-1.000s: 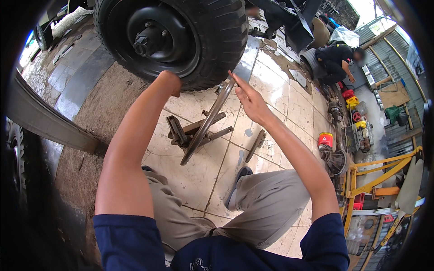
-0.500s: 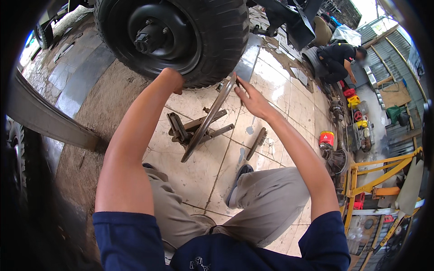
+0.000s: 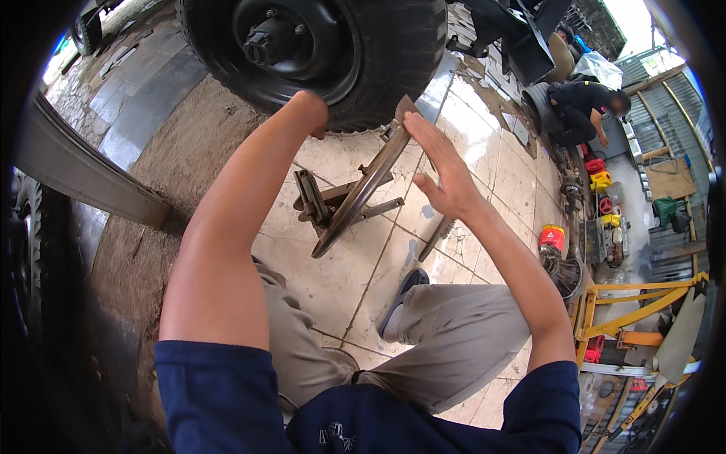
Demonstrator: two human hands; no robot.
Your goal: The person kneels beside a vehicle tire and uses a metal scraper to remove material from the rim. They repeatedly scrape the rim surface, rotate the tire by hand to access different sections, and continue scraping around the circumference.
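A worn metal piece [image 3: 363, 197] with a long curved edge, perhaps a disc or ring, is seen nearly edge-on, slanting between my arms. My right hand [image 3: 448, 170] lies along its far upper end with fingers straight and together, thumb apart. At the lower rim of a large black wheel [image 3: 370, 94], my left hand [image 3: 314, 117] bends away from view at the wrist. Its fingers are hidden, so I cannot tell what they touch. Beneath the metal piece stands a brown steel stand [image 3: 310, 195] with bars sticking out.
A wire brush [image 3: 435, 240] lies on the tiles by my right shoe [image 3: 414, 280]. A red can [image 3: 552, 236], an axle housing [image 3: 569, 274] and a yellow frame [image 3: 635, 295] line the right side. Another person [image 3: 582, 106] crouches far right. A grey post [image 3: 98, 174] leans at left.
My right hand has turned, its thumb coming away from the metal piece and its fingers flattening along the upper end. That end now shows more of a brown face. The whole view has shifted slightly.
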